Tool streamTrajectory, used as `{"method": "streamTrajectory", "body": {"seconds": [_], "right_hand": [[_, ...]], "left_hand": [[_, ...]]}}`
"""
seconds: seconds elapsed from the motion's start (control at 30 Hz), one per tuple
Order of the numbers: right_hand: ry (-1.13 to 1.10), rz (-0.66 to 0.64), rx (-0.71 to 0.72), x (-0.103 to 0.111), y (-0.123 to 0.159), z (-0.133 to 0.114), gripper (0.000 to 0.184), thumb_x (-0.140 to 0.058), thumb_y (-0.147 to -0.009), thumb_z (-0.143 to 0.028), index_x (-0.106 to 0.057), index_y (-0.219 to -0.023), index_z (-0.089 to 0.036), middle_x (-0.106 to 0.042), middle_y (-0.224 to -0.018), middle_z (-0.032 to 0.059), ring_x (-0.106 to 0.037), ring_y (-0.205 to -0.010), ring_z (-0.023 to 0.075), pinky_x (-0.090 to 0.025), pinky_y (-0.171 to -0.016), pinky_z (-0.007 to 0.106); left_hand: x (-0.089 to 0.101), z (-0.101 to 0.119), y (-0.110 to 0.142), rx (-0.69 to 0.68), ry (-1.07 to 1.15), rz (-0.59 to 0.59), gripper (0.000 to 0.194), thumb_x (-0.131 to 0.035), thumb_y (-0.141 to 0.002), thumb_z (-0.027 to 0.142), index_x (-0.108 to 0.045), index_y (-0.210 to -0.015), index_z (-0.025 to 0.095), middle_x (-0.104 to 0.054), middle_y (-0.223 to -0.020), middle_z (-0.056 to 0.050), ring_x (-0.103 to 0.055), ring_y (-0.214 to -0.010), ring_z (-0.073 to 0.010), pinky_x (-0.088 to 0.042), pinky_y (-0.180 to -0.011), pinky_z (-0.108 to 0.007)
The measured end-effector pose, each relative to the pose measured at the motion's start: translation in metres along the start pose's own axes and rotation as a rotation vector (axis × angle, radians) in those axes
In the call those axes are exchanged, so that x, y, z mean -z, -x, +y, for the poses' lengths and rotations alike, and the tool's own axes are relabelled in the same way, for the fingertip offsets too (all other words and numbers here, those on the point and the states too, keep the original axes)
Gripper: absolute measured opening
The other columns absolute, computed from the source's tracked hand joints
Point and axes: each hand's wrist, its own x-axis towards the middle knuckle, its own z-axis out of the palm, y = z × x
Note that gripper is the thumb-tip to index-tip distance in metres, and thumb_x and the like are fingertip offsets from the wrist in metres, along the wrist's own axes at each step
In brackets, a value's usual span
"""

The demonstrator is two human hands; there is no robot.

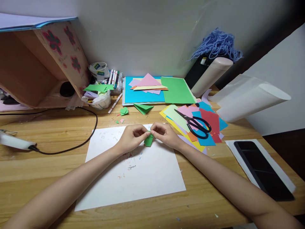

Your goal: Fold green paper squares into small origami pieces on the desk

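A small folded piece of green paper [148, 141] is pinched between my two hands, over the far part of a white sheet [152, 178] marked with coloured strokes. My left hand [132, 136] grips its upper left edge between thumb and fingertips. From the other side, my right hand [166, 135] pinches its upper right corner. Beyond my hands lie a small green folded piece [124, 111] and a larger green folded paper [143, 108]. To the right, black-handled scissors [199, 126] rest on loose coloured paper scraps [211, 119].
Coloured sheets [178, 90] are stacked by the wall. A scrap tub [101, 102], a marker [115, 103] and a decorated cardboard box [69, 57] stand or lie at left, with a black cable [71, 151]. At right are a phone [263, 170], a paper roll [252, 97] and a pale bottle [212, 76].
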Motion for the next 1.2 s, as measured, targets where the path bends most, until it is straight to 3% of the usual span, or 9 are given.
{"method": "streamTrajectory", "body": {"seconds": [0.33,0.6,0.8,0.97,1.2], "right_hand": [[-0.046,-0.002,0.007,0.001,0.0,0.003,0.015,-0.051,-0.082,-0.027,-0.052,-0.07,-0.017,-0.049,-0.064,-0.0014,-0.045,-0.06,0.011,-0.036,-0.056,0.024],[-0.149,0.043,-0.05,0.0,-0.001,0.002,0.02,-0.052,-0.082,-0.035,-0.051,-0.072,-0.017,-0.053,-0.069,-0.0005,-0.047,-0.058,0.0099,-0.039,-0.055,0.024],[-0.045,-0.047,-0.048,-0.002,0.0,0.001,0.018,-0.059,-0.078,-0.033,-0.052,-0.075,-0.017,-0.049,-0.066,-0.0024,-0.044,-0.059,0.0097,-0.035,-0.054,0.023],[-0.078,-0.001,-0.05,-0.002,0.0,0.005,0.019,-0.055,-0.081,-0.035,-0.051,-0.075,-0.018,-0.051,-0.069,-0.0011,-0.048,-0.063,0.0108,-0.038,-0.058,0.023],[-0.122,0.031,-0.061,0.0,-0.001,0.002,0.019,-0.055,-0.081,-0.035,-0.052,-0.075,-0.017,-0.051,-0.069,-0.001,-0.048,-0.064,0.0107,-0.038,-0.058,0.023]], "left_hand": [[0.001,0.003,0.001,0.034,0.061,0.028,0.02,-0.057,-0.078,0.029,-0.065,-0.067,0.014,-0.061,-0.065,-0.002,-0.052,-0.062,-0.0118,-0.04,-0.056,-0.022],[0.004,0.003,0.001,0.072,0.182,0.129,0.018,-0.058,-0.076,0.027,-0.06,-0.065,0.014,-0.058,-0.065,-0.001,-0.051,-0.058,-0.0104,-0.042,-0.054,-0.022],[0.001,0.0,0.001,0.067,0.152,0.058,0.021,-0.057,-0.078,0.033,-0.059,-0.069,0.013,-0.058,-0.065,-0.002,-0.051,-0.056,-0.0099,-0.041,-0.053,-0.022],[-0.001,-0.007,-0.002,0.088,0.099,0.059,0.024,-0.059,-0.076,0.037,-0.056,-0.071,0.013,-0.058,-0.063,-0.002,-0.052,-0.054,-0.0105,-0.04,-0.051,-0.021],[0.002,-0.003,-0.001,0.081,0.168,-0.062,0.021,-0.056,-0.079,0.031,-0.054,-0.067,0.014,-0.057,-0.064,0.0,-0.056,-0.058,-0.0109,-0.042,-0.057,-0.023]]}}
